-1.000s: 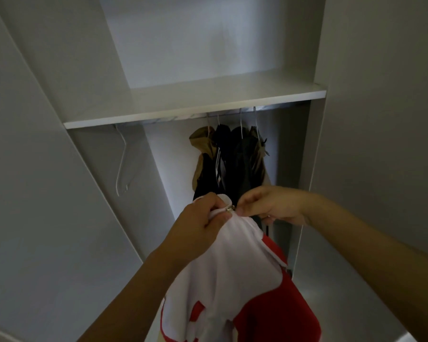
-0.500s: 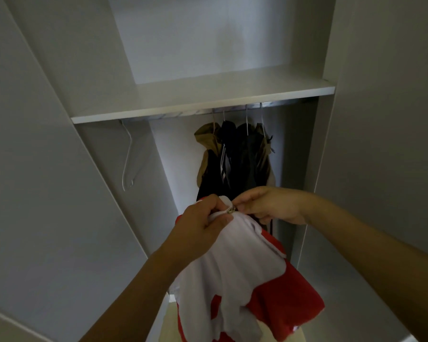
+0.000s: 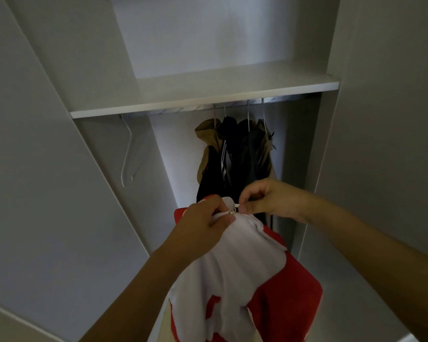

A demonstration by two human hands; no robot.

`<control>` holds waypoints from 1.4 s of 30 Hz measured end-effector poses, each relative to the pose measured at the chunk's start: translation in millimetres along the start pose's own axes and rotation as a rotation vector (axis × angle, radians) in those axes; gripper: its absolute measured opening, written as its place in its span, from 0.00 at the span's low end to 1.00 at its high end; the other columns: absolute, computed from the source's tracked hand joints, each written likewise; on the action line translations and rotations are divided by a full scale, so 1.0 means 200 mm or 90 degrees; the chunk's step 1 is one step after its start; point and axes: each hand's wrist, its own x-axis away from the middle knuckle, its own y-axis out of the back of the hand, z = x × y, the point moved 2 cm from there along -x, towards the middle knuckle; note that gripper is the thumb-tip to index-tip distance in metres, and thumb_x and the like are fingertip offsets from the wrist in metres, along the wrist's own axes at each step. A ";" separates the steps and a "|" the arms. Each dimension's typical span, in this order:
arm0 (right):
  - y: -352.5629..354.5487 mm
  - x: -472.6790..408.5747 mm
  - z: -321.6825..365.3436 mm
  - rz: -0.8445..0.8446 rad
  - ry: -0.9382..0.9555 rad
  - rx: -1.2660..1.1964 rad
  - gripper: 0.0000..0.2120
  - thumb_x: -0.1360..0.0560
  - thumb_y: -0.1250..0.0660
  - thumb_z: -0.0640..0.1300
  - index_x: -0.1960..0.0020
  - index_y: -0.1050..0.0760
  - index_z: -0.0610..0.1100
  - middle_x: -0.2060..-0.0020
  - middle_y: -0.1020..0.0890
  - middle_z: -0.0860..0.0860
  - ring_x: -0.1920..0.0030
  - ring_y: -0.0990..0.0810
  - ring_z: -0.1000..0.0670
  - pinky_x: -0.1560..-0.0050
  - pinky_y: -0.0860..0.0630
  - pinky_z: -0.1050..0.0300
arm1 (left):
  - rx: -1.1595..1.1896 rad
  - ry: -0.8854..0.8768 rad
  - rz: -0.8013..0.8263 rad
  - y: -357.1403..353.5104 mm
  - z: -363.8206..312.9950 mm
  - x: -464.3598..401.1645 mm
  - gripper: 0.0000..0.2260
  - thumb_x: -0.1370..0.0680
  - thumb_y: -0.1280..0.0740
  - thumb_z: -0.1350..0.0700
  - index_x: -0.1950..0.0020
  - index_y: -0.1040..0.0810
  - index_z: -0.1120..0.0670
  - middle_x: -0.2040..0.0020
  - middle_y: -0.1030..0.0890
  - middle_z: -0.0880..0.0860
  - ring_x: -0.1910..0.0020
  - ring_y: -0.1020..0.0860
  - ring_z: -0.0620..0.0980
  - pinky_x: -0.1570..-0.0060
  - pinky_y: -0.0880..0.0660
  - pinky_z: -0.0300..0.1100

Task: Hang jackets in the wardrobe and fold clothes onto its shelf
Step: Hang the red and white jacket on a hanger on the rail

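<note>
Several jackets [image 3: 235, 154] already hang on the rail; the shelf [image 3: 208, 95] holds nothing folded. My left hand [image 3: 205, 223] grips the red-and-white jacket [image 3: 245, 272] at its collar, right hand [image 3: 265, 201] pinching its zipper pull [image 3: 234, 209]; hanging it remains.

Left hand [image 3: 203, 225] grips the top edge of a red-and-white jacket [image 3: 247, 275]; right hand [image 3: 265, 201] pinches its metal zipper pull [image 3: 234, 209]. Behind, dark and tan jackets [image 3: 235, 154] hang under the white shelf [image 3: 203, 95] (one bare hanger [image 3: 128, 154] far left).
</note>
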 end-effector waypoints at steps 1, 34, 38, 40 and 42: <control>0.01 0.00 0.00 0.002 -0.024 -0.008 0.03 0.27 0.28 0.44 0.54 0.18 0.47 0.56 0.18 0.48 0.54 0.21 0.51 0.52 0.25 0.58 | 0.000 0.005 0.002 0.00 0.00 0.00 0.11 0.22 0.32 0.52 0.61 0.32 0.45 0.71 0.30 0.44 0.70 0.27 0.35 0.67 0.32 0.26; 0.04 -0.07 0.40 -0.187 0.099 0.084 0.07 0.25 0.33 0.34 0.54 0.25 0.45 0.70 0.29 0.52 0.74 0.31 0.62 0.71 0.33 0.71 | -0.140 0.114 0.234 -0.08 0.32 -0.15 0.08 0.24 0.33 0.47 0.48 0.25 0.47 0.56 0.21 0.46 0.57 0.20 0.47 0.57 0.27 0.36; 0.00 -0.13 0.38 -0.216 0.107 0.054 0.11 0.26 0.36 0.28 0.55 0.27 0.44 0.73 0.31 0.53 0.78 0.32 0.62 0.74 0.34 0.70 | -0.241 0.278 0.155 0.03 0.48 -0.01 0.22 0.25 0.33 0.38 0.42 0.26 0.53 0.49 0.21 0.52 0.54 0.22 0.47 0.51 0.23 0.42; -0.03 -0.18 0.42 -0.206 0.128 0.043 0.11 0.26 0.35 0.28 0.56 0.28 0.44 0.73 0.30 0.53 0.77 0.31 0.62 0.73 0.32 0.70 | -0.119 0.350 0.261 0.10 0.53 0.08 0.21 0.24 0.34 0.38 0.41 0.22 0.53 0.48 0.17 0.51 0.53 0.19 0.46 0.47 0.22 0.42; -0.08 -0.25 0.48 -0.194 0.156 0.045 0.12 0.27 0.34 0.29 0.59 0.27 0.46 0.72 0.29 0.53 0.75 0.30 0.63 0.70 0.31 0.70 | -0.021 0.349 0.312 0.18 0.52 0.18 0.18 0.23 0.35 0.40 0.40 0.20 0.50 0.47 0.16 0.50 0.51 0.17 0.46 0.44 0.21 0.43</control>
